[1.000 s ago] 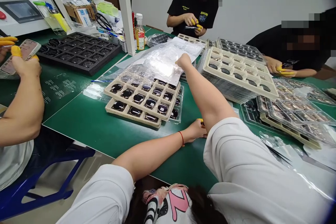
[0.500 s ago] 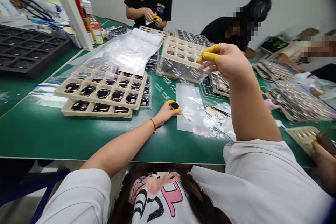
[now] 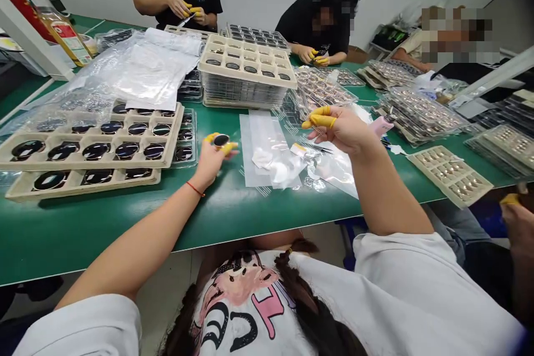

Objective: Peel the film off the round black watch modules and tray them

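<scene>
My left hand (image 3: 212,162), with yellow finger cots on thumb and finger, pinches a dark round lens (image 3: 221,141) by its edge above the green table. To the right, my right hand (image 3: 340,129) is raised with its yellow-covered fingertips pinched together. From them hangs a clear plastic film (image 3: 293,109) printed with white dashes; its outline is hard to follow. Below and between the hands lie translucent sheets (image 3: 248,150) with crumpled white wipes (image 3: 262,159) on them. Left of my left hand, a beige tray (image 3: 89,164) holds several dark lenses in its compartments.
A stack of lens trays (image 3: 246,89) stands behind the hands. Plastic bags (image 3: 144,75) cover the left trays. A bottle (image 3: 62,30) stands by a white post at far left. Co-workers sit across the table and at right. A beige tray (image 3: 450,169) lies near the right edge.
The view has swung right, so the table things appear further left. My right hand has come lower and nearer to the table with the film. My left hand still pinches the lens.
</scene>
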{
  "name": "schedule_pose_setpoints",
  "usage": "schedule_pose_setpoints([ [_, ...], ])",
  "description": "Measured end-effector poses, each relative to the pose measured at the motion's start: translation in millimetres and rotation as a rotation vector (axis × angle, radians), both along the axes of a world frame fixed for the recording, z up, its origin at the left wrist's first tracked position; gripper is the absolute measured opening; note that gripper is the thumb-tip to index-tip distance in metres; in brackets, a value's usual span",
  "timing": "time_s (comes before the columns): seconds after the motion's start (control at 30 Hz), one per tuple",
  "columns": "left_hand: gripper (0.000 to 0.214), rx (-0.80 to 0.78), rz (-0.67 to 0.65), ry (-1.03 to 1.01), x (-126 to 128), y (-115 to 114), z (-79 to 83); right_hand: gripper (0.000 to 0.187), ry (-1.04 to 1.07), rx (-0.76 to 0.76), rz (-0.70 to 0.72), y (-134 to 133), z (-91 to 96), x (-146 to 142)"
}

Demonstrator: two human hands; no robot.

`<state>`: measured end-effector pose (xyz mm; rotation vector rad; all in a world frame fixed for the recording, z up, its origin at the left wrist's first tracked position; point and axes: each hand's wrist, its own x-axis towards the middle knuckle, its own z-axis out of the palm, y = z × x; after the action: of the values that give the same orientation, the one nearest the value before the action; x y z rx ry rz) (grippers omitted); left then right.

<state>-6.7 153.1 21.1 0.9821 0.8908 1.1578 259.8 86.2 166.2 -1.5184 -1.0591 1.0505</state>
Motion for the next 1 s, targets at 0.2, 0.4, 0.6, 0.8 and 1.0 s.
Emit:
schedule_pose_setpoints([
  [0.2,0.047,0.406,0.386,0.131,-15.3,-4.3,15.6,0.009,0.401,0.101,-0.366,-11.2,-69.6,-6.0],
  [0.4,0.059,0.387,0.136,0.146,8.9,-32.8,5.9,0.018,0.630,-0.007,-0.254,-34.2,-112.9,-55.9],
  [0.6,0.054,0.267,0.121,0.132,10.4,-19.8,-3.2,0.037,0.611,-0.208,-0.114,-83.7,-138.9,-83.0],
  [0.8,0.056,0.208,-0.006,0.059,3.9,-26.3,17.3,0.026,0.040,-0.554,0.822,-114.9,-93.1,-41.1],
  [1.0,0.053,0.283,-0.256,0.155,6.8,-59.2,28.1,0.013,-0.539,0.381,0.347,-43.5,-39.9,-27.9],
])
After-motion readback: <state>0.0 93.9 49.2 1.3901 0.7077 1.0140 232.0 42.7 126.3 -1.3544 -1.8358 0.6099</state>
